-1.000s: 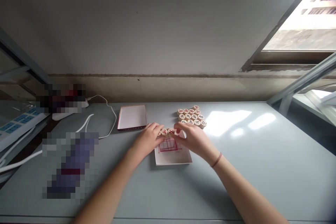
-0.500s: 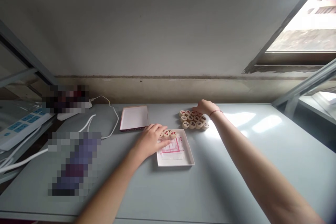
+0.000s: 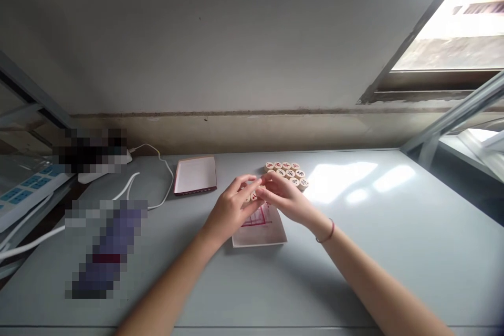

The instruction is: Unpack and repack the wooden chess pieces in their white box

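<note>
- Wall of plain grey (image 3: 220,52) faces you, a bright window (image 3: 464,37) at its right.
- Your smooth pale-grey table (image 3: 354,252) spreads below, sunlit at the right.
- On your left lie a pixel-masked purple oblong (image 3: 110,247) and a white power strip with blue socket panels (image 3: 29,189), well apart from your hands.
- Your shallow white box (image 3: 271,239) shows red grid lines; a white-lined square tray with dark-red sides (image 3: 196,174) lies beyond, leftward.
- Your left hand (image 3: 230,210) and right hand (image 3: 287,197) meet closely over the box's far end, hiding much of it; you cannot tell whether either grips a disc.
- Round pale-wood discs with red or black characters (image 3: 290,172) sit in rows just beyond; others (image 3: 254,196) show between your hands.
</note>
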Demonstrator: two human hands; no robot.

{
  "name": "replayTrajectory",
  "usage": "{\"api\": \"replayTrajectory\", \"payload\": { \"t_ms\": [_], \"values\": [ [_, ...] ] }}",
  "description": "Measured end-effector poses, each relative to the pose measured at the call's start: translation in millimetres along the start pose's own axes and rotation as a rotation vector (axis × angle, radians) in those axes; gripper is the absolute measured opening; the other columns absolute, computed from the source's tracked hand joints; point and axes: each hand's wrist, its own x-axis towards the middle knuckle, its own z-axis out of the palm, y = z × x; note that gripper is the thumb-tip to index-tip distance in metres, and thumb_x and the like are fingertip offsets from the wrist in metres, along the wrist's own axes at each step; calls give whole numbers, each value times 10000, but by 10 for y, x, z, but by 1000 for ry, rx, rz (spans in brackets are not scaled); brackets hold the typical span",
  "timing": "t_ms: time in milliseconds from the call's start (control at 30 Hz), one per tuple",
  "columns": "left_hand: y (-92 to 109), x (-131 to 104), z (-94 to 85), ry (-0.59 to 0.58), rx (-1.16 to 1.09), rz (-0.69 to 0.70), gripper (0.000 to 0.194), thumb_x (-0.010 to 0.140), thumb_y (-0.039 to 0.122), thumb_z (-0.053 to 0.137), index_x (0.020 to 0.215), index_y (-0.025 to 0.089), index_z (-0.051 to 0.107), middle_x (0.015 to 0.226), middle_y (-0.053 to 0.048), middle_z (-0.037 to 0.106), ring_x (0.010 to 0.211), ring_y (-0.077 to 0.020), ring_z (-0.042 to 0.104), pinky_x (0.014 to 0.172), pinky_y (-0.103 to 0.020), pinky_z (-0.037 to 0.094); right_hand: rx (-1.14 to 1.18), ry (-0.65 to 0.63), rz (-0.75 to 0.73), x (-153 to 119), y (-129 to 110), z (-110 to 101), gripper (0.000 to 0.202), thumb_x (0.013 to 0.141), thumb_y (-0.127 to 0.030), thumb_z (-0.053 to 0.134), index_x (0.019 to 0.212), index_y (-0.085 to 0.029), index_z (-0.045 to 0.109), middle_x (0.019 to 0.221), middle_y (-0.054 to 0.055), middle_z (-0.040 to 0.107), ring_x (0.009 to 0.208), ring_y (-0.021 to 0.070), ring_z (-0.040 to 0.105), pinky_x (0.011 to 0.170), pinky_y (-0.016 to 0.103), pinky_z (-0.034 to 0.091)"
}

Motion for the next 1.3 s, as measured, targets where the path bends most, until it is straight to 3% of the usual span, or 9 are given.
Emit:
{"api": "replayTrajectory", "payload": {
  "t_ms": [133, 400, 567, 667, 767, 867, 1000, 1133, 1300],
  "values": [
    [37, 25, 46, 6, -75, 13, 274, 907, 272, 543, 1179, 258, 579, 1089, -36, 620, 969, -167, 629, 834, -281, 527, 142, 20, 6, -92, 25, 70, 294, 850, -487, 554, 873, -208, 463, 751, -10, 557, 665, 107, 523, 566, 237, 418],
    [13, 44, 128, -85, -13, -78, 76, 843, 200, 608, 914, 224, 617, 1060, -6, 612, 825, -120, 620, 755, -244, 478, 141, 262, 156, -82, 30, -191, 370, 810, -563, 559, 811, -198, 497, 764, 21, 620, 581, 90, 485, 527, 245, 391],
    [-11, 114, 266, -205, 197, 86, 71, 870, 260, 601, 830, 204, 618, 965, -10, 682, 1033, -187, 572, 911, -354, 352, 150, 253, 166, -103, 13, -243, 367, 771, -548, 614, 822, -192, 545, 809, 31, 630, 598, 92, 493, 547, 252, 404],
    [-11, 111, 297, -259, 348, 162, 154, 924, 245, 516, 851, 209, 647, 1093, -25, 669, 1130, -199, 510, 919, -389, 301, 79, 227, 144, -123, 16, -276, 353, 750, -520, 648, 861, -195, 565, 784, 16, 604, 639, 111, 521, 563, 256, 422],
    [-19, 89, 245, -223, 419, 166, 139, 911, 264, 539, 923, 230, 673, 1188, -40, 631, 1104, -216, 497, 885, -391, 314, -135, 150, 100, -149, 54, -295, 294, 780, -475, 626, 890, -204, 593, 794, 11, 595, 614, 108, 507, 552, 254, 419],
    [-54, 65, 113, -139, 398, 87, 169, 897, 309, 557, 1011, 255, 669, 1153, -44, 632, 1032, -216, 514, 854, -365, 358, -452, 106, 11, -176, 103, -244, 195, 818, -377, 592, 931, -219, 615, 880, 17, 605, 584, 91, 485, 589, 261, 430],
    [-107, 25, -113, -139, 300, -19, 185, 918, 288, 491, 942, 216, 660, 994, -41, 641, 888, -179, 541, 816, -307, 409, -773, 88, -16, -193, 118, -94, 132, 828, -233, 550, 954, -218, 586, 926, 26, 598, 624, 108, 520, 574, 247, 407],
    [-97, 0, -310, -236, 234, -235, 219, 909, 318, 456, 789, 205, 600, 798, 2, 616, 704, -137, 543, 655, -244, 390, -955, 38, 12, -178, 97, 4, 55, 824, -175, 532, 832, -196, 582, 888, 32, 567, 639, 110, 529, 523, 224, 350],
    [-51, -28, -424, -408, 265, -515, 362, 857, 469, 454, 619, 197, 455, 594, 24, 523, 535, -123, 443, 508, -237, 260, -1041, 68, -9, -135, 172, 43, 71, 825, -157, 524, 855, -193, 577, 900, 29, 553, 643, 109, 523, 497, 227, 309]
  ]
}}
